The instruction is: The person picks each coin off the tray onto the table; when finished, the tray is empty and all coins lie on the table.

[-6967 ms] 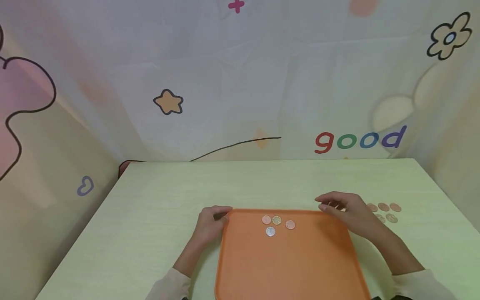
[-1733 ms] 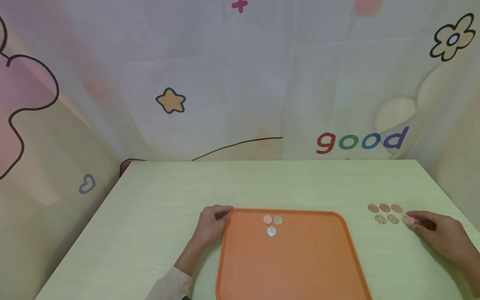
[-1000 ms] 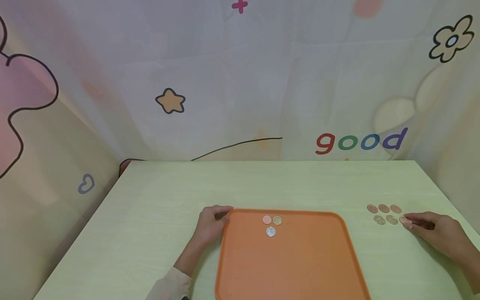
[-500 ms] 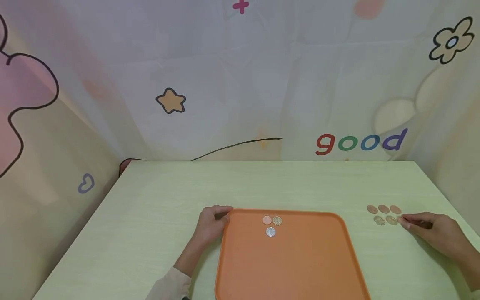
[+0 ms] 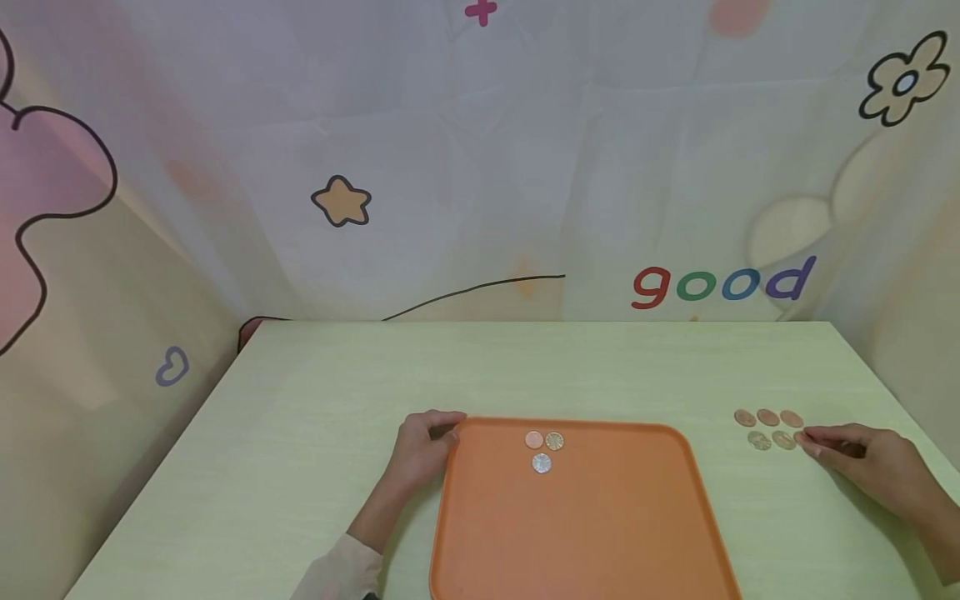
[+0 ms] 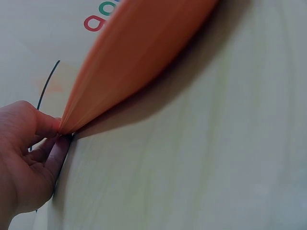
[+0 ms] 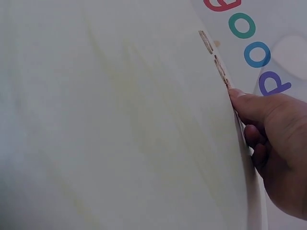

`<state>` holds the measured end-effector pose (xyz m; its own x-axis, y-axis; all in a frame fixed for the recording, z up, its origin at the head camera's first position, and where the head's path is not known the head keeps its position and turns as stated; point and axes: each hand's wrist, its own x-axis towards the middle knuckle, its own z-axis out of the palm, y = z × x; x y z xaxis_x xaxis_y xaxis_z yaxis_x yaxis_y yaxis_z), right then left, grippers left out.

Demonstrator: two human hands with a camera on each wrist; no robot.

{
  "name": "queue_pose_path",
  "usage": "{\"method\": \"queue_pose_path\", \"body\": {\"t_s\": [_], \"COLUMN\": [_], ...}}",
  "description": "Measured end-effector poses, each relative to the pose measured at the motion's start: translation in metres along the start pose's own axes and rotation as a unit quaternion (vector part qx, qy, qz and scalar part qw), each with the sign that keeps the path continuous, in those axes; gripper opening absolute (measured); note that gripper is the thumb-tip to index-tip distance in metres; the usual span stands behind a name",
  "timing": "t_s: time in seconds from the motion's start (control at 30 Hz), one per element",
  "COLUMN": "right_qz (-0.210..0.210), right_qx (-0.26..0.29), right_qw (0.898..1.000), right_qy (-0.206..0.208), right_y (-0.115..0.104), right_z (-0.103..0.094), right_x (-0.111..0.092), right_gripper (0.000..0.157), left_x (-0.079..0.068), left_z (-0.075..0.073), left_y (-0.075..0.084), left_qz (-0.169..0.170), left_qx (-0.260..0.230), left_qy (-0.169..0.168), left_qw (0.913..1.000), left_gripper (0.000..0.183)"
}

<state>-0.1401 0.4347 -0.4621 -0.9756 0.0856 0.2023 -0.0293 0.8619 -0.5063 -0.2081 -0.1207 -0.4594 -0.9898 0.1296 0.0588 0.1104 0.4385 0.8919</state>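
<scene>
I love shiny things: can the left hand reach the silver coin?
Probably yes, after letting go: the left hand grips the orange tray, and nothing stands between that hand and the silver coin.

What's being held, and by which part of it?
The left grip holds the orange tray by its far left corner. The right grip is at coins outside the tray; whether it holds one is unclear.

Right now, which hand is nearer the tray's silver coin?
Left. The left hand grips the far left corner of the orange tray, left of the silver coin; the right hand is well right of it, at the coins on the table.
</scene>
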Motion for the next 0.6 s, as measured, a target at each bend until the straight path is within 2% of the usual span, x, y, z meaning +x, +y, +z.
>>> {"method": "queue_pose_path", "body": {"t_s": [0.27,0.6], "right_qz": [-0.012,0.008], "right_qx": [0.009,-0.009], "right_qw": [1.0,1.0], "right_qy": [0.009,0.001], "right_y": [0.001,-0.0014], "right_z": [0.0029,0.0013], "right_x": [-0.0038,-0.0019], "right_gripper": [0.034,0.036], "left_x": [0.0003,0.0002], "left_z": [-0.0001,0.0001], "left_y": [-0.0007,-0.0017], "left_qz": [0.003,0.0], "left_qx": [0.001,-0.004], "left_qy": [0.001,-0.005], "left_qw": [1.0,1.0], "left_gripper": [0.028,0.029]}}
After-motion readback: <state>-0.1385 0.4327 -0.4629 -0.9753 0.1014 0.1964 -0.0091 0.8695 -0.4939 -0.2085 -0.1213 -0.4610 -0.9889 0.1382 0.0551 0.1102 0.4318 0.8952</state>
